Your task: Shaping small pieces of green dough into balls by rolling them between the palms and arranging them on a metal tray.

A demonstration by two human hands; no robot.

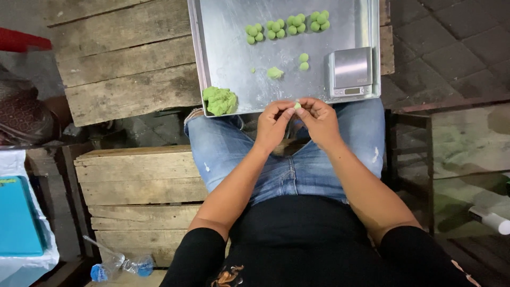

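My left hand [273, 123] and my right hand [320, 121] meet over my knees, fingertips pinching one small green dough piece [297, 105] between them. Just beyond lies a metal tray [234, 58] resting on my lap and a wooden table. A large lump of green dough [220, 100] sits at the tray's near left corner. Several green dough balls [287, 25] stand in clusters along the far side, two more balls [303, 61] and a small torn bit [274, 73] lie mid-tray. A small silver scale [349, 73] sits at the tray's near right corner.
A rough plank table [122, 64] lies under the tray's left side, a wooden pallet [138, 196] to my left. A crushed plastic bottle [114, 264] lies by the pallet. A teal box [18, 215] is at the far left, a glass-topped frame [467, 154] on the right.
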